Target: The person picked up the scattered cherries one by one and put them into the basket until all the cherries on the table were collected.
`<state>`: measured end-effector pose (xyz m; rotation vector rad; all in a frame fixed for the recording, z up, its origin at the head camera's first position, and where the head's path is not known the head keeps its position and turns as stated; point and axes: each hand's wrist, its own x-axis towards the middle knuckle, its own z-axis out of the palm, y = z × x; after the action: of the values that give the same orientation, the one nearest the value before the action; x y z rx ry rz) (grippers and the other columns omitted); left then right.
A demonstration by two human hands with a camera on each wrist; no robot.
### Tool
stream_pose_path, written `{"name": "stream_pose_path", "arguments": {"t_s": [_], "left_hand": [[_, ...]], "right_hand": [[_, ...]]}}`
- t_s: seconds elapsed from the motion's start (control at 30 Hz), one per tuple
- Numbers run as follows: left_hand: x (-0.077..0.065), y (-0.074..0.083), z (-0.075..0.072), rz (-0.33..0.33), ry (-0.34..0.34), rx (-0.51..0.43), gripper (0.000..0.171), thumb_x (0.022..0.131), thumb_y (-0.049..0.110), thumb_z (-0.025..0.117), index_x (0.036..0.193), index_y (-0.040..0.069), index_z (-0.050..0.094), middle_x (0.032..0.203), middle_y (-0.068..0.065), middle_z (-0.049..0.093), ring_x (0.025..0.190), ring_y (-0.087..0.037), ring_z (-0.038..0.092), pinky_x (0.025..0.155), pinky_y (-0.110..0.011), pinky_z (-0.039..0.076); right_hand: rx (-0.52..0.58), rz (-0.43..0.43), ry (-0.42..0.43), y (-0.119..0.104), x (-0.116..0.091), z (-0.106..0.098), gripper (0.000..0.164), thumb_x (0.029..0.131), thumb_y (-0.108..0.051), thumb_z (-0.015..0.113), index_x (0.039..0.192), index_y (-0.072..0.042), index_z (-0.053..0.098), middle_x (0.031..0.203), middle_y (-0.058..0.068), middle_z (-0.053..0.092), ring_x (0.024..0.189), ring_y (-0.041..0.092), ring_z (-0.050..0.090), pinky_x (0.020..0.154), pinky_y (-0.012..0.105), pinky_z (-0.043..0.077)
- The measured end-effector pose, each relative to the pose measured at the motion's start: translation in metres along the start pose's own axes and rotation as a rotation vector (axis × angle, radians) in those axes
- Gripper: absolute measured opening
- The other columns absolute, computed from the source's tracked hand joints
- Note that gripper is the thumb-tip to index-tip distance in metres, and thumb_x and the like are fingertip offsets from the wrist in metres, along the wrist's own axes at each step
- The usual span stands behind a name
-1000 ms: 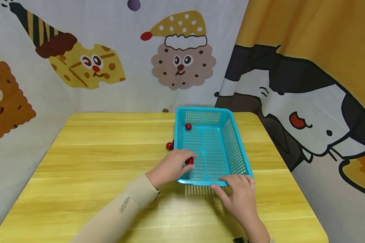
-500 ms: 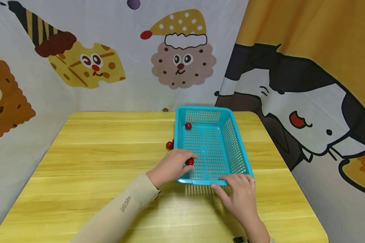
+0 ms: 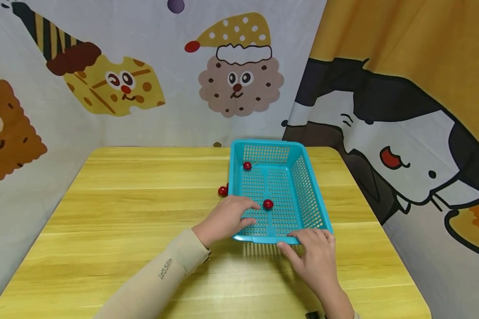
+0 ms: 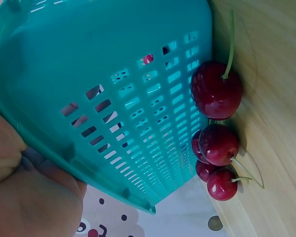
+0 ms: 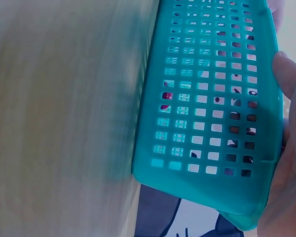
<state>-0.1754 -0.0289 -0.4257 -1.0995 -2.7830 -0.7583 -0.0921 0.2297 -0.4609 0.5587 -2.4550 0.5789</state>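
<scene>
A blue plastic basket (image 3: 319,195) with slotted walls stands on the table. My left hand (image 3: 225,217) reaches over its left rim, thumb and fingers spread apart with nothing between them. Just beyond those fingertips a red cherry (image 3: 268,204) lies on the basket floor. Another cherry (image 3: 247,165) sits near the far left corner inside. My right hand (image 3: 313,257) grips the near rim at the right corner, thumb outside and fingers over the edge. In the left wrist view, several stemmed cherries (image 4: 217,90) lie on the table against the basket's outer left wall.
The wooden table (image 3: 123,230) extends to the left and in front of the basket. A cartoon-print cloth (image 3: 143,128) hangs behind it and along the sides. At the bottom edge, a small black object (image 3: 313,315) shows beside the right wrist.
The left hand has let go of the cherry it held, and its thumb and fingers have parted. That cherry has moved right onto the basket floor. The right hand has stayed in place.
</scene>
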Motion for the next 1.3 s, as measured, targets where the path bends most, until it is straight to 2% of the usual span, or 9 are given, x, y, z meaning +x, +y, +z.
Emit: {"name": "stream_pose_path", "arguments": {"t_s": [0.47, 0.6, 0.7, 0.9, 1.07, 1.17, 1.3], "left_hand": [[0.0, 0.005, 0.002, -0.013, 0.034, 0.019, 0.033, 0.091, 0.031, 0.072, 0.12, 0.015, 0.069, 0.118, 0.005, 0.067, 0.113, -0.012, 0.054, 0.101, -0.038, 0.044], [-0.001, 0.005, 0.005, -0.016, 0.068, 0.007, 0.031, 0.093, 0.032, 0.07, 0.119, 0.016, 0.069, 0.117, 0.005, 0.067, 0.112, -0.013, 0.053, 0.101, -0.038, 0.045], [-0.003, 0.004, 0.006, -0.022, 0.123, -0.02, 0.029, 0.094, 0.033, 0.069, 0.116, 0.015, 0.07, 0.115, 0.004, 0.066, 0.111, -0.013, 0.052, 0.099, -0.037, 0.046], [-0.008, 0.0, 0.007, -0.007, 0.288, -0.094, 0.022, 0.094, 0.029, 0.069, 0.108, 0.013, 0.069, 0.109, 0.004, 0.066, 0.108, -0.011, 0.049, 0.099, -0.036, 0.047], [-0.01, -0.007, 0.007, -0.005, 0.423, -0.15, 0.024, 0.098, 0.028, 0.063, 0.112, 0.008, 0.066, 0.11, 0.001, 0.064, 0.107, -0.012, 0.049, 0.094, -0.037, 0.049], [-0.011, -0.012, 0.005, -0.008, 0.499, -0.159, 0.021, 0.1, 0.022, 0.059, 0.112, 0.006, 0.065, 0.109, -0.001, 0.064, 0.106, -0.016, 0.05, 0.091, -0.038, 0.049], [-0.015, -0.019, 0.001, -0.045, 0.529, -0.124, 0.016, 0.101, 0.013, 0.056, 0.11, 0.003, 0.065, 0.106, -0.004, 0.065, 0.103, -0.018, 0.051, 0.089, -0.039, 0.05]], "right_hand": [[-0.008, 0.01, -0.022, 0.003, -0.001, -0.001, 0.039, 0.08, -0.051, 0.074, 0.094, -0.015, 0.072, 0.092, -0.002, 0.07, 0.095, 0.023, 0.055, 0.091, 0.054, 0.031], [-0.003, 0.008, -0.017, 0.004, 0.0, -0.002, 0.039, 0.08, -0.052, 0.075, 0.093, -0.015, 0.072, 0.092, -0.002, 0.07, 0.094, 0.023, 0.056, 0.09, 0.053, 0.032], [0.002, 0.001, -0.007, 0.005, 0.0, -0.002, 0.039, 0.079, -0.051, 0.075, 0.092, -0.015, 0.072, 0.091, -0.002, 0.07, 0.094, 0.023, 0.056, 0.088, 0.053, 0.032], [0.0, -0.009, 0.005, 0.004, 0.0, -0.001, 0.039, 0.08, -0.052, 0.075, 0.092, -0.015, 0.072, 0.09, -0.002, 0.071, 0.092, 0.023, 0.057, 0.088, 0.053, 0.033], [0.0, 0.0, 0.001, 0.004, 0.0, -0.001, 0.039, 0.08, -0.053, 0.074, 0.093, -0.016, 0.072, 0.09, -0.003, 0.07, 0.093, 0.022, 0.056, 0.089, 0.053, 0.032], [0.001, 0.007, -0.001, 0.003, 0.0, -0.001, 0.038, 0.08, -0.052, 0.074, 0.093, -0.016, 0.072, 0.09, -0.004, 0.07, 0.093, 0.021, 0.056, 0.089, 0.053, 0.032], [0.001, 0.011, -0.004, 0.002, 0.0, -0.001, 0.037, 0.079, -0.051, 0.075, 0.092, -0.016, 0.073, 0.09, -0.004, 0.07, 0.093, 0.021, 0.056, 0.089, 0.053, 0.032]]}}
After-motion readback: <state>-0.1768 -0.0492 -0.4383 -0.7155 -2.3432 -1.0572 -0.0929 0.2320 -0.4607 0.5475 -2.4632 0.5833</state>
